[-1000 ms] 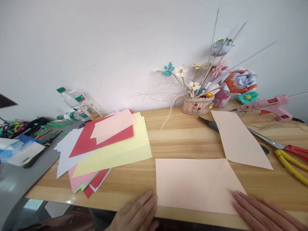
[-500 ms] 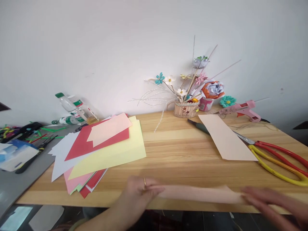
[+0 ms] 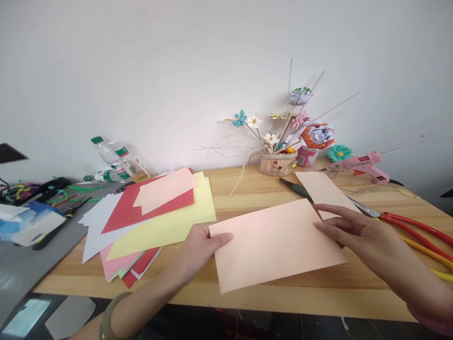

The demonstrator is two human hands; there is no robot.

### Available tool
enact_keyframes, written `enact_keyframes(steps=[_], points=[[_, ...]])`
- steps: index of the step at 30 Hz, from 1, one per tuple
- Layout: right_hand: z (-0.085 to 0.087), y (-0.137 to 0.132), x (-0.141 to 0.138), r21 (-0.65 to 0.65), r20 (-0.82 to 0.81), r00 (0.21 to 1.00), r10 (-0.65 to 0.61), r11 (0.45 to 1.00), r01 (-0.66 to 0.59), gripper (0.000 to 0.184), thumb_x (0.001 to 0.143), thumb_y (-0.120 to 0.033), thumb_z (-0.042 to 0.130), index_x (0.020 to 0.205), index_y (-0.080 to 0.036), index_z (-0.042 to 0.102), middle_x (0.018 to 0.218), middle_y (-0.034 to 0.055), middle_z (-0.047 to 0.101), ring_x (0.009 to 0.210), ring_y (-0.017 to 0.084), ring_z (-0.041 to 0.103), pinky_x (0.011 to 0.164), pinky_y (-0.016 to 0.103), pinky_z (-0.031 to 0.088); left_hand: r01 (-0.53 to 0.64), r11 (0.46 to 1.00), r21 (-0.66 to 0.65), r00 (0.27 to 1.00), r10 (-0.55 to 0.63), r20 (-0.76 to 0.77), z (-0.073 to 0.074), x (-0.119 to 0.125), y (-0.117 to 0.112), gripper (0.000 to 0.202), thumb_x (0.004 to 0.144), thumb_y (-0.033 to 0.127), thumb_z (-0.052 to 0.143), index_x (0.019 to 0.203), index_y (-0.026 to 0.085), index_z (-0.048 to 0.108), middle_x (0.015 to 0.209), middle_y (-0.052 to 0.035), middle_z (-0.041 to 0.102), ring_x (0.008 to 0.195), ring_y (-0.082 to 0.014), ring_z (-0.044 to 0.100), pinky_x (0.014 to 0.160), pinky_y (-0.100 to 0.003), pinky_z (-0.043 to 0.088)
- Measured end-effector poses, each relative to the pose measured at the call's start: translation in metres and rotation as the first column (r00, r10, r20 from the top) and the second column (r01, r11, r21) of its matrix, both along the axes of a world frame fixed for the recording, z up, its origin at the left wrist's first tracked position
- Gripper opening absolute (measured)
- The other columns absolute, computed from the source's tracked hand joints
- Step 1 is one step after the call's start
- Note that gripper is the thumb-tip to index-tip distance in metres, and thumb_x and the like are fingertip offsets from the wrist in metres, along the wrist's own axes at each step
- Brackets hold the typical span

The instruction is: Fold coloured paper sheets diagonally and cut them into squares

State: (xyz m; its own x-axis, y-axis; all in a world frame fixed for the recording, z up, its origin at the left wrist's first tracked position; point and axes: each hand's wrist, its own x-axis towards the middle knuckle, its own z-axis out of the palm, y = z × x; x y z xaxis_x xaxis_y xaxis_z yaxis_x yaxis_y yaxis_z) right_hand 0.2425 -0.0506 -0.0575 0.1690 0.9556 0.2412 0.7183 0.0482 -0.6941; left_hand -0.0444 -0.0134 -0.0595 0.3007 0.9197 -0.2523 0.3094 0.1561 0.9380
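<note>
A peach sheet of paper (image 3: 272,248) is held up in front of me, its face toward me and tilted slightly over the table. My left hand (image 3: 202,245) pinches its left edge, with the thumb lying on the front and the fingers behind. At the upper part of the right edge, my right hand (image 3: 348,226) grips the sheet between thumb and fingers; some fingertips are hidden. Beyond my right hand, another peach strip of paper (image 3: 323,185) lies on the table, partly covered by the hand. Large scissors (image 3: 414,224) with red and yellow handles lie beside it.
A stack of coloured paper (image 3: 198,208) lies at left on the wooden table (image 3: 244,186). Along the wall are plastic bottles (image 3: 106,151), a basket of craft flowers (image 3: 278,164) and a pink glue gun (image 3: 368,166). Pliers (image 3: 63,222) rest on the grey surface at far left.
The held sheet has been raised and turned from nearly edge-on to face me. Both hands have moved up, and my right hand has shifted left along with it.
</note>
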Motion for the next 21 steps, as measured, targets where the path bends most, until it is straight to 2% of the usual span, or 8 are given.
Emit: enact_keyframes(steps=[2,4,5,7,9,11,16,21], points=[[-0.008,0.009,-0.001,-0.043,-0.02,0.998,0.055,0.997,-0.056,0.05,0.081,-0.059,0.048,0.108,-0.018,0.06,0.07,0.0017,0.071,0.058,0.019,0.064,0.047,0.029,0.052,0.062,0.993,0.097,0.985,-0.045,-0.169,-0.004,-0.006,0.002,0.025,0.077,0.037,0.06,0.077,0.012,0.063,0.068,-0.0022,0.063,0.06,-0.0156,0.057,0.053,-0.024,0.042],[-0.014,0.018,-0.003,-0.066,-0.004,0.995,0.1,0.993,-0.1,0.046,0.083,-0.053,0.047,0.111,-0.018,0.058,0.078,0.0031,0.071,0.068,0.021,0.066,0.055,0.032,0.053,0.136,0.918,0.372,0.897,0.045,-0.439,-0.008,-0.011,0.006,0.022,0.079,0.03,0.057,0.09,0.013,0.063,0.078,-0.0052,0.066,0.068,-0.0194,0.061,0.055,-0.027,0.047],[-0.017,0.022,-0.005,-0.072,0.016,0.993,0.118,0.991,-0.116,0.043,0.083,-0.05,0.046,0.111,-0.019,0.058,0.081,0.0032,0.071,0.072,0.022,0.066,0.058,0.033,0.053,0.211,0.814,0.54,0.83,0.143,-0.54,-0.01,-0.013,0.008,0.023,0.08,0.028,0.055,0.096,0.013,0.062,0.084,-0.0072,0.066,0.073,-0.0214,0.062,0.056,-0.029,0.049],[-0.021,0.03,-0.008,-0.083,0.075,0.986,0.15,0.986,-0.144,0.037,0.084,-0.043,0.046,0.111,-0.02,0.058,0.083,0.0025,0.071,0.074,0.021,0.066,0.062,0.034,0.053,0.414,0.499,0.762,0.755,0.279,-0.593,-0.013,-0.014,0.014,0.022,0.086,0.024,0.05,0.101,0.013,0.061,0.096,-0.0103,0.064,0.086,-0.0235,0.062,0.064,-0.032,0.052],[-0.024,0.037,-0.009,-0.094,0.146,0.973,0.181,0.981,-0.168,0.03,0.085,-0.034,0.047,0.109,-0.02,0.058,0.082,0.0019,0.07,0.071,0.02,0.065,0.061,0.034,0.052,0.583,0.212,0.784,0.766,0.178,-0.617,-0.015,-0.008,0.022,0.021,0.092,0.021,0.043,0.098,0.013,0.062,0.105,-0.0104,0.064,0.101,-0.0223,0.059,0.079,-0.034,0.052],[-0.028,0.043,-0.01,-0.098,0.213,0.954,0.211,0.976,-0.193,0.025,0.087,-0.029,0.049,0.108,-0.019,0.058,0.082,0.0017,0.069,0.07,0.017,0.064,0.063,0.033,0.052,0.703,0.085,0.707,0.71,-0.016,-0.704,-0.017,0.003,0.031,0.026,0.095,0.024,0.039,0.104,0.013,0.061,0.118,-0.0087,0.061,0.116,-0.0213,0.051,0.096,-0.034,0.044],[-0.034,0.05,-0.007,-0.015,0.372,0.894,0.249,0.965,-0.263,0.024,0.093,-0.026,0.042,0.107,-0.016,0.059,0.104,0.0096,0.065,0.088,0.02,0.063,0.076,0.041,0.051,0.916,0.176,0.36,0.395,-0.237,-0.888,-0.032,0.031,0.044,0.059,0.095,0.047,0.03,0.138,0.006,0.033,0.147,-0.0122,0.027,0.138,-0.0236,0.018,0.111,-0.037,0.024],[-0.04,0.048,-0.02,0.015,0.458,0.782,0.423,0.875,-0.483,0.04,0.094,-0.022,0.028,0.123,-0.011,0.053,0.127,0.0146,0.055,0.118,0.023,0.049,0.097,0.044,0.042,0.941,0.212,0.265,0.322,-0.315,-0.893,-0.045,0.038,0.044,0.066,0.097,0.049,0.019,0.143,0.002,0.015,0.151,-0.0172,0.01,0.139,-0.0227,0.002,0.113,-0.036,0.013]])
